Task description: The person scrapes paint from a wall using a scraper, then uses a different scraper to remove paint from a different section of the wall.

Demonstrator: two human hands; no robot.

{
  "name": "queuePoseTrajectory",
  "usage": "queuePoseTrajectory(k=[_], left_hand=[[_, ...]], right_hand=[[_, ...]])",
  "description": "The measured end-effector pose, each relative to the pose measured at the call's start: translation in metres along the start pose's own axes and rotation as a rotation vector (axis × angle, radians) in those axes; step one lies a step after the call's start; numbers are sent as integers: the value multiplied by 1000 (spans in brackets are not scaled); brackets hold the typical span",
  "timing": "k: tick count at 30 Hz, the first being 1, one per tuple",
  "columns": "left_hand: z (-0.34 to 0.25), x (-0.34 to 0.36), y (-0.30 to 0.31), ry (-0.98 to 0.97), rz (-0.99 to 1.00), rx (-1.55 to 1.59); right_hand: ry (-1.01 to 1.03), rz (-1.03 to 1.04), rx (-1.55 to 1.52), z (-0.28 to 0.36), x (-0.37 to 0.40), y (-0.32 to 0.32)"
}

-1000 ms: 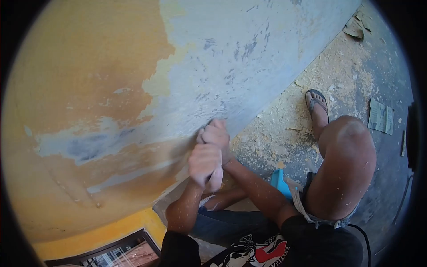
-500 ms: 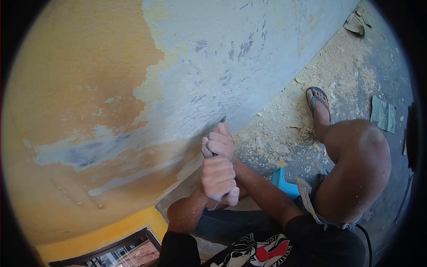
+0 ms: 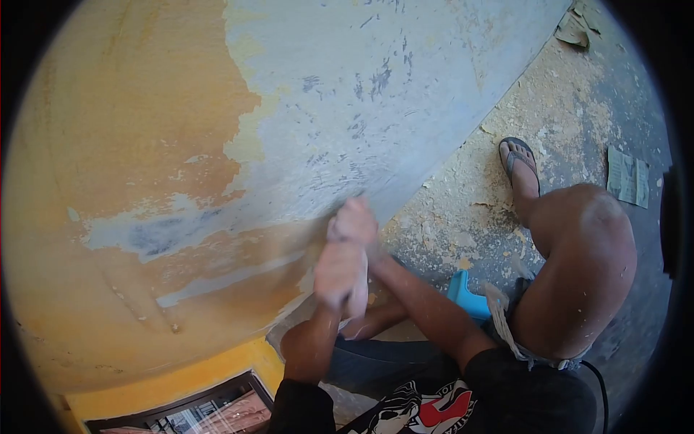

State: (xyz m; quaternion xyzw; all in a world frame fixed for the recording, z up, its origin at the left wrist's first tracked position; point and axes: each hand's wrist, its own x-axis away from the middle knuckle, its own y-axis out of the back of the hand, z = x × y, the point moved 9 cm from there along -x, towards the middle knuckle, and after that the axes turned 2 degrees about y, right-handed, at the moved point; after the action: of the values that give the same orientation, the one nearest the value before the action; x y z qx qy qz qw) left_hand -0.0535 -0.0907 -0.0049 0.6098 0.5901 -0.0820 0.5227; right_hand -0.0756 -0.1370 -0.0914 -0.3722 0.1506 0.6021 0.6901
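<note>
Both my hands are wrapped one behind the other around a narrow hand scraper, mostly hidden by my fingers and blurred by motion. My right hand [image 3: 354, 221] is the one in front, closed close to the wall where the blade meets it. Just behind it, my left hand [image 3: 338, 275] is closed around the handle end. The wall [image 3: 325, 145] shows peeling orange and yellow paint, with a pale, scratched, grey-marked area around the blade.
Paint flakes cover the floor [image 3: 535, 116] along the wall's foot. A light-blue plastic object [image 3: 466, 298] lies beside my bent leg [image 3: 578, 267]. A folded paper sheet [image 3: 627, 177] is at the right. A dark-framed glass pane [image 3: 188, 409] sits at lower left.
My hands have shifted slightly left and are now blurred, still together on the scraper. The view has moved a little; the dark tip seen before is no longer distinct.
</note>
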Motion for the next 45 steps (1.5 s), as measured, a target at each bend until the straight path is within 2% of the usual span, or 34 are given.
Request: queuePoseTrajectory(k=[1, 2, 3, 4, 7, 9, 11, 14, 16, 17, 20, 23, 25, 32, 34, 35, 36, 37, 38, 40, 41, 42, 43, 44, 45], left_hand=[[9, 11, 2, 5, 1, -8], [26, 22, -10, 71, 148, 83], [41, 26, -28, 122, 298, 185], [39, 14, -36, 111, 304, 205], [2, -13, -30, 163, 229, 272], [30, 11, -25, 172, 238, 240], [51, 12, -32, 140, 260, 223], [61, 13, -37, 154, 249, 244], [54, 16, -30, 175, 219, 223], [51, 18, -38, 176, 325, 196], [10, -4, -33, 67, 335, 223], [-5, -1, -7, 132, 263, 215], [-12, 0, 11, 91, 81, 126], [-16, 8, 26, 232, 78, 152], [-31, 4, 41, 177, -148, 34], [-31, 7, 48, 178, -146, 38], [-30, 11, 50, 151, -36, 123], [-33, 14, 46, 124, 76, 206], [-22, 19, 41, 131, 78, 200], [33, 20, 27, 328, -2, 164], [26, 35, 36, 322, 3, 167], [26, 59, 37, 418, 144, 134], [27, 68, 28, 532, 281, 92], [29, 74, 24, 549, 284, 95], [20, 48, 25, 296, 88, 46]], right_hand=[[-99, 16, 1, -29, 17, -2], [-194, 31, 8, -50, 26, -3], [-183, 23, 20, -49, 20, 1], [-112, -22, 79, -36, 12, 10], [-83, -51, 115, -29, 18, 3], [-108, -34, 77, -32, 36, -6], [-92, -55, 177, -49, 48, -7], [-54, -39, 125, -31, 21, 1], [-143, -9, 114, -46, 31, 4], [-208, 6, 118, -58, 32, 5], [-112, -73, 93, -23, 16, 3], [-66, 16, 1, -2, 9, -12], [-40, 43, -36, 4, 6, -18], [-18, 105, -81, 22, 13, -33], [-40, 96, -66, 28, 1, -35], [-6, 81, -63, 39, -3, -31], [23, 69, -60, 49, -6, -27], [17, 68, -61, 35, 3, -30], [-14, 89, -59, 6, 18, -37], [-35, 113, -73, -4, 32, -42], [-65, 72, -2, -4, 36, -35], [-84, 22, 85, -10, 35, -27], [-16, 21, 24, 3, 24, -22], [-33, 24, 24, 1, 30, -23], [-73, 88, 73, -14, 36, -34]])
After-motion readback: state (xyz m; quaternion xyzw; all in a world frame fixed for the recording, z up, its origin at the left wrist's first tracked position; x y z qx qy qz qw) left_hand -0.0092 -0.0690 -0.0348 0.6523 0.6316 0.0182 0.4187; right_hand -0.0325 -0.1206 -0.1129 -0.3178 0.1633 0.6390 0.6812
